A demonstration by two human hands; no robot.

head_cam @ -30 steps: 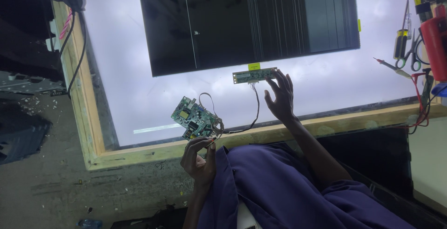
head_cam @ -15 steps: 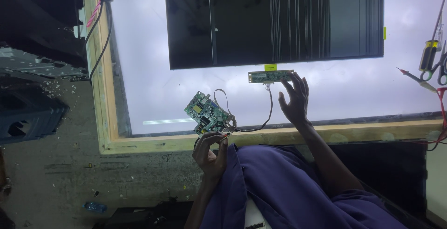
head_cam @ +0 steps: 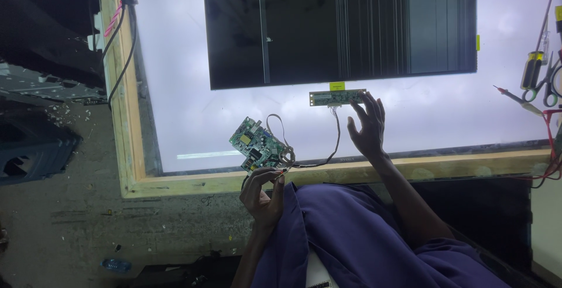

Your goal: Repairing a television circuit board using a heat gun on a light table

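The left hand (head_cam: 261,193) is pinching the lower edge of a green circuit board (head_cam: 259,144) over the wooden frame (head_cam: 193,182) of the lit table, while the right hand (head_cam: 367,125), fingers spread, is touching a narrow strip board (head_cam: 336,96) under the dark screen panel (head_cam: 339,27)

Dark display panel (head_cam: 339,27) — top edge cut off by the frame.
Green circuit board (head_cam: 260,143) — lower corner hidden behind the left hand (head_cam: 263,197); components too small to tell.
Yellow-handled screwdriver (head_cam: 534,68) and scissors (head_cam: 547,86) — partly cropped at the right edge.
Purple garment (head_cam: 363,241) — runs off the bottom, covering the left forearm.
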